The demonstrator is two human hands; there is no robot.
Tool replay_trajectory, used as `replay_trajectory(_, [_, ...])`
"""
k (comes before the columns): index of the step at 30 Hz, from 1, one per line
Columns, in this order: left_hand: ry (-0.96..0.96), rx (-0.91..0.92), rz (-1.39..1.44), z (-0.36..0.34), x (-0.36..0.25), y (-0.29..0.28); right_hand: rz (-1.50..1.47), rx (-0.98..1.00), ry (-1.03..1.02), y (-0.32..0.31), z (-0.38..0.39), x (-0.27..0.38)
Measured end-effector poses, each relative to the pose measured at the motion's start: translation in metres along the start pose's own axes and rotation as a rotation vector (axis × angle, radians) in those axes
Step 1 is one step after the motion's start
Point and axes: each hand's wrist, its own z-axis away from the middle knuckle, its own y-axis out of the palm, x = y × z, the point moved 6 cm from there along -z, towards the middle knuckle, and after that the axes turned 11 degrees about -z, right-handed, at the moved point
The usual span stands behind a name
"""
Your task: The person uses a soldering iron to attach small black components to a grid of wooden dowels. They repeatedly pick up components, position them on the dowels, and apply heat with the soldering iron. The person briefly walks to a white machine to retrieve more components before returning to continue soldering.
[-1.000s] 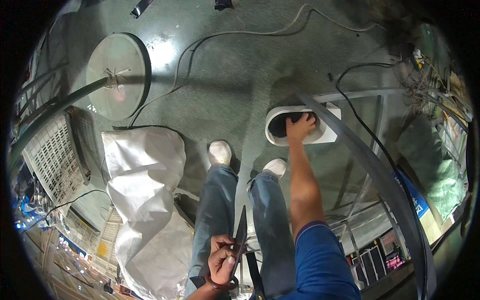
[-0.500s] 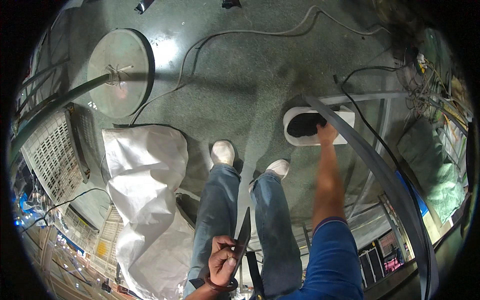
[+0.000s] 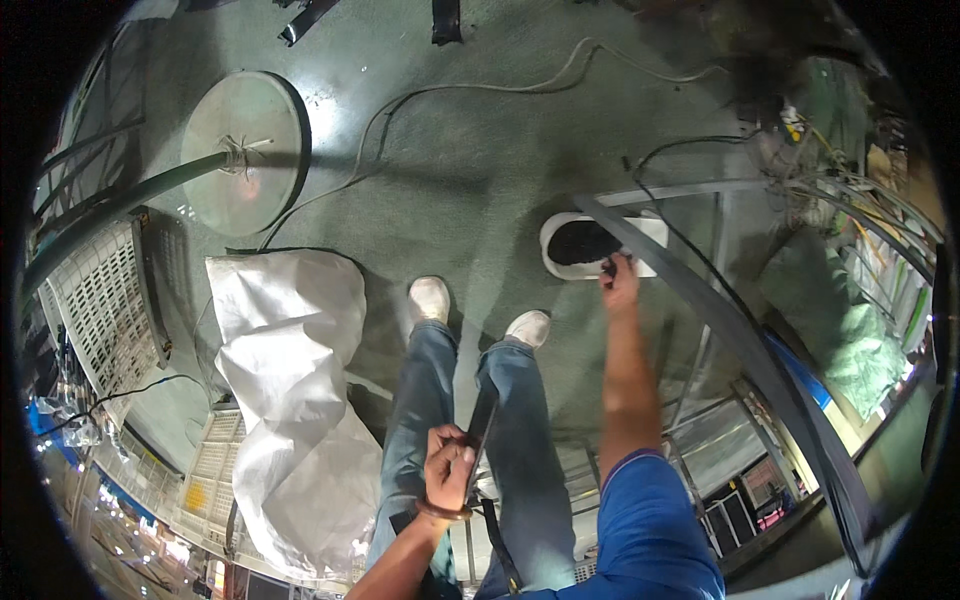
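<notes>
My left hand is closed around a thin, flat, dark strip, which stands edge-on above my legs. A brown bangle circles that wrist. Ahead on the right, an oblong white container sits on the floor with a heap of loose-looking black material in it. At the container's near right edge is my right hand, its fingers pinched on something small and black. What exactly that is cannot be made out.
A long white sack lies left of my feet. Beyond it stands a round base with a slanting pole. A grey strip arches over the container's right side. A thin cable crosses the floor; black pieces lie at the far edge.
My right hand has drawn back from the black material to the container's near edge, its fingers now pinched together. The left hand still holds the dark strip, and the whole view has shifted slightly.
</notes>
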Motion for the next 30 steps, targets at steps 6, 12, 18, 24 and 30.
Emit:
replay_trajectory(6, [0.04, -0.054, 0.012, 0.018, 0.035, -0.002, -0.41, 0.09, 0.116, 0.0, 0.138, 0.012])
replay_trajectory(12, [-0.21, 0.002, 0.223, 0.058, 0.029, -0.038, -0.467, 0.255, 0.081, 0.007, 0.293, 0.074])
replay_trajectory(18, [-0.118, -0.018, 0.28, 0.1, -0.071, -0.114, -0.446, 0.46, 0.169, 0.024, 0.474, 0.149])
replay_trajectory(24, [0.214, -0.039, -0.03, 0.092, -0.168, -0.151, -0.441, 0.7, 0.144, 0.031, 0.64, 0.296])
replay_trajectory(30, [0.254, 0.091, 0.358, 0.055, -0.266, -0.131, -0.361, 0.825, -0.278, -0.01, 0.729, 0.509])
